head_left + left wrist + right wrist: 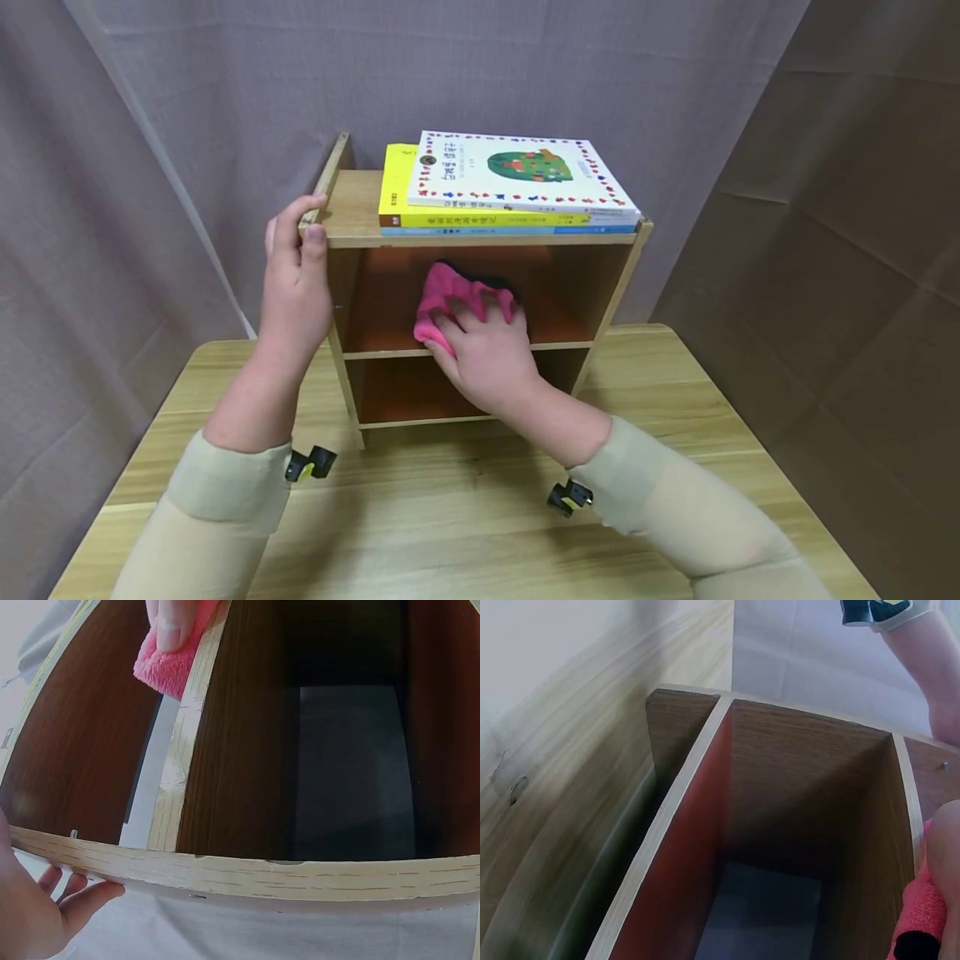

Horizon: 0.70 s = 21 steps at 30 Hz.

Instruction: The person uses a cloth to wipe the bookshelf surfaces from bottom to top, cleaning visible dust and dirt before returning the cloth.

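Observation:
A pink cloth with a dark edge lies on the middle shelf of a small wooden shelf unit. My right hand is on it, fingers spread and bent into the fabric at the front edge. In the left wrist view the cloth hangs over the shelf edge under a thumb; in the right wrist view the cloth shows at the right border. My left hand holds the unit's upper left side, and in the left wrist view that hand lies along the side board's outer face.
Several books are stacked on the unit's top, a white-covered one uppermost. The unit stands on a wooden table. Grey curtains hang behind it, and a brown one hangs on the right.

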### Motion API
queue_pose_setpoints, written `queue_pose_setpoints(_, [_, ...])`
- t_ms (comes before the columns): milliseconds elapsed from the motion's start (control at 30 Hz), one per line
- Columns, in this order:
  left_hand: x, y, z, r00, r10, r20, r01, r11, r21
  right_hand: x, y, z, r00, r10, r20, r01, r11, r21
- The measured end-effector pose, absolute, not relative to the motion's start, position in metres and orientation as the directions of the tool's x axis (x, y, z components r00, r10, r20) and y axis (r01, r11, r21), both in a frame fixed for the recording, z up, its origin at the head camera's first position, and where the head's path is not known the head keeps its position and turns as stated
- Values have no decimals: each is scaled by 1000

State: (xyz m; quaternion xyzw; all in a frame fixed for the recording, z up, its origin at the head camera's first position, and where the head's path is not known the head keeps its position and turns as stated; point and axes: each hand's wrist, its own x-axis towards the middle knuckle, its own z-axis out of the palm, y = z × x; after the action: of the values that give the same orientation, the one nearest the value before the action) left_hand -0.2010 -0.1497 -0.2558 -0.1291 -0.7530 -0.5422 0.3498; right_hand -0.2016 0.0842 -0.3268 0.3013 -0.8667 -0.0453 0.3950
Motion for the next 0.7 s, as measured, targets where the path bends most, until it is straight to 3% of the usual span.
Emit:
queue_pose_setpoints(400, [-201,-149,-256,-724,-186,664,570,382,728,-201,64,-327,-462,-573,677,-488,802,345])
queue_pose_setpoints(700, [-201,-148,-256,-715,-195,672,576,382,723,-200,52,-326,-500,-587,637,-490,798,351])
